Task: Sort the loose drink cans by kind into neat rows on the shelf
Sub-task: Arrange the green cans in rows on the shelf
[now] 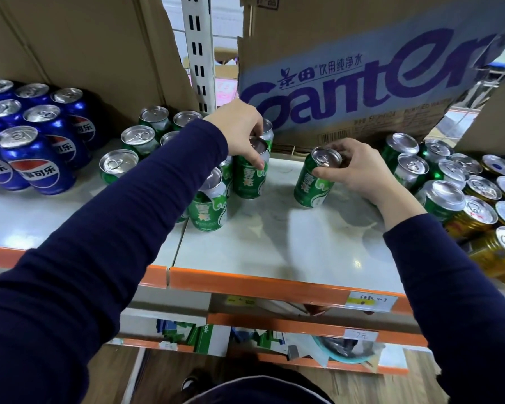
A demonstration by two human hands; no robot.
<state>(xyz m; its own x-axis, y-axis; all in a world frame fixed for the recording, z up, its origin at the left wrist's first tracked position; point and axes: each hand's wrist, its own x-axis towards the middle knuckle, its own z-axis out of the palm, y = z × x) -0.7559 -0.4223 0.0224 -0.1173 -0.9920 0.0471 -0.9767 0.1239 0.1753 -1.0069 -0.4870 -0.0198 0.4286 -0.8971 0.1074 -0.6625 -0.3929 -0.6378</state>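
- The left hand (239, 132) pinched the top of an upright green can (249, 177) near 12 o'clock on the shelf (274, 246).
- The right hand (359, 170) gripped a tilted green can (311, 186) at 1 o'clock.
- Blue Pepsi cans (38, 167) stood at 9 o'clock.

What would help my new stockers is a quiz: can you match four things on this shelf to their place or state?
1. blue cans
2. gold cans
3. left green can, gripped by the left hand
4. right green can, gripped by the right hand

A. tilted, apart from other cans
B. far right of the shelf
C. upright beside the green cluster
D. far left of the shelf

Pairs: 1-D, 2-B, 3-C, 4-A
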